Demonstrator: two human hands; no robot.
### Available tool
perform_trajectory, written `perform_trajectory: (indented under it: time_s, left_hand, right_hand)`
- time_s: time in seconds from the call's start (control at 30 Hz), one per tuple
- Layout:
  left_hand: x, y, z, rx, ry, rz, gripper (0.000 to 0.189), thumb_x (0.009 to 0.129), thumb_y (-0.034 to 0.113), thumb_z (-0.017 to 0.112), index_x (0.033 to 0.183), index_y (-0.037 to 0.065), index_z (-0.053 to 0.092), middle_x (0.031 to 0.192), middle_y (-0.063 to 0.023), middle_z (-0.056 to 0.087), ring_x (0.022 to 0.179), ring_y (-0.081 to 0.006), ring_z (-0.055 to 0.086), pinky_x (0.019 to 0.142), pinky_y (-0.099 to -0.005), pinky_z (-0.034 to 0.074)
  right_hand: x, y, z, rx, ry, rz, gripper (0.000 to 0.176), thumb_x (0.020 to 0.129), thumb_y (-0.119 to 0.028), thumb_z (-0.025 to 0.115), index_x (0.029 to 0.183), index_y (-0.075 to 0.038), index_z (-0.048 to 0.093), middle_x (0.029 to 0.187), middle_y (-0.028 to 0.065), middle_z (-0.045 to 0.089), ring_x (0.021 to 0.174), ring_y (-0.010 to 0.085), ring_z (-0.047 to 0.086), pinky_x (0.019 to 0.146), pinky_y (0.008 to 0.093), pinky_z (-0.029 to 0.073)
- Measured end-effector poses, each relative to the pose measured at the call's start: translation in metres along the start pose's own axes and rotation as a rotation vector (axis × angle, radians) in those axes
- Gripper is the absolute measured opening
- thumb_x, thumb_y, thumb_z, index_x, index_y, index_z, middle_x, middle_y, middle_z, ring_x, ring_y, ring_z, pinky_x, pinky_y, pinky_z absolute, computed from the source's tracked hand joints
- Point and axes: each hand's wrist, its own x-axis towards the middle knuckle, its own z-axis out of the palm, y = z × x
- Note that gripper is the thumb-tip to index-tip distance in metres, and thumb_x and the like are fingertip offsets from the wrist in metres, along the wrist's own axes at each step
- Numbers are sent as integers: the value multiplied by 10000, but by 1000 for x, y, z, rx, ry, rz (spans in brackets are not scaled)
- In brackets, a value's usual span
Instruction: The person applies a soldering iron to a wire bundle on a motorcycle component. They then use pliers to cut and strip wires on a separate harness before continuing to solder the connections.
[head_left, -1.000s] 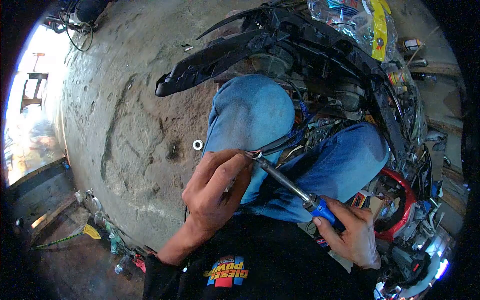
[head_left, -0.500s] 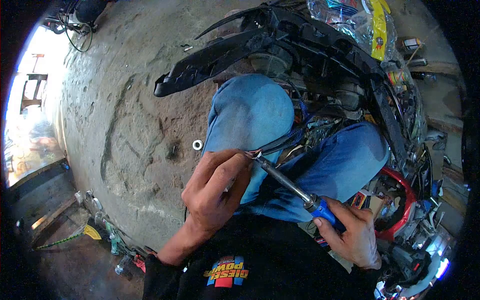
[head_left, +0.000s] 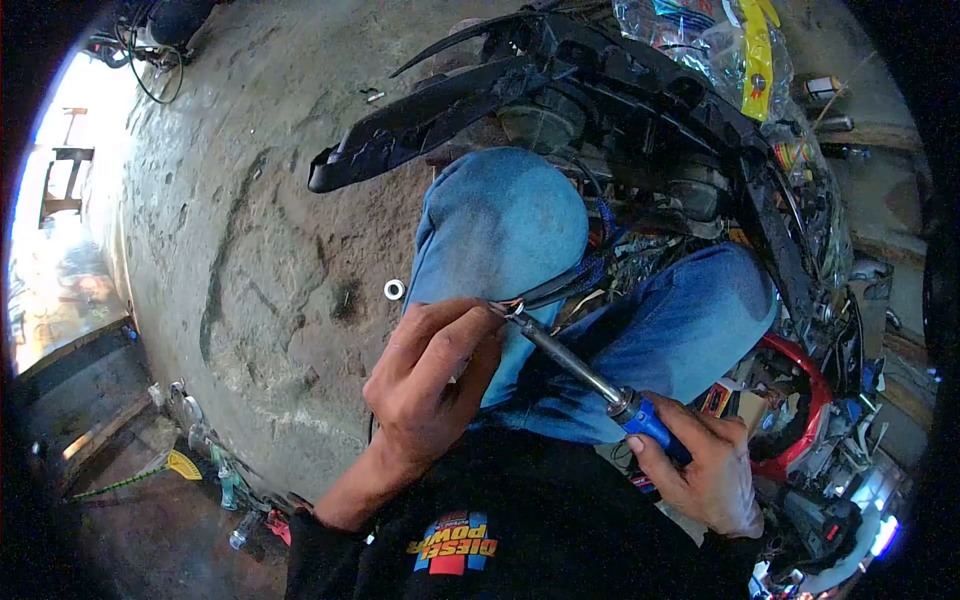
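My right hand (head_left: pixel 700 465) is closed around the blue handle of a soldering iron (head_left: pixel 575 370). The iron's metal barrel slants up and left, and its tip meets the thin wires (head_left: pixel 510 304) at my left fingertips. My left hand (head_left: pixel 435 370) pinches those wires, with the finger pads mostly hidden from above. From the pinch, a dark sheathed cable (head_left: pixel 555 288) runs right across the knee of my jeans (head_left: pixel 500 220). Whether solder is also in the left fingers cannot be made out.
A large black plastic motorcycle-like frame (head_left: pixel 640 95) arches beyond my knees. On the concrete floor (head_left: pixel 270 240) lies a small white ring-shaped roll (head_left: pixel 395 290). A red curved part (head_left: pixel 815 410) sits among clutter at right. A clear plastic bag (head_left: pixel 690 45) is at top right.
Almost nothing differs. Both hands, the soldering iron and the wires keep nearly the same position.
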Motion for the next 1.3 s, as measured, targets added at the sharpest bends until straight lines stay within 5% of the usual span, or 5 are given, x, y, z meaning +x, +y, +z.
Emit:
perform_trajectory:
  time_s: [1.3]
  left_hand:
    - [-2, -7, 0, -52, -5, 61, 291, 784, -135, 757, 1026, 1, 670, 966, -172, 746, 843, -258, 739, 740, -341, 583]
  right_hand:
    - [4, 4, -3, 36, -60, 29, 402, 929, -267, 767, 1241, -30, 677, 913, 182, 753, 722, 300, 757, 648, 386, 594]
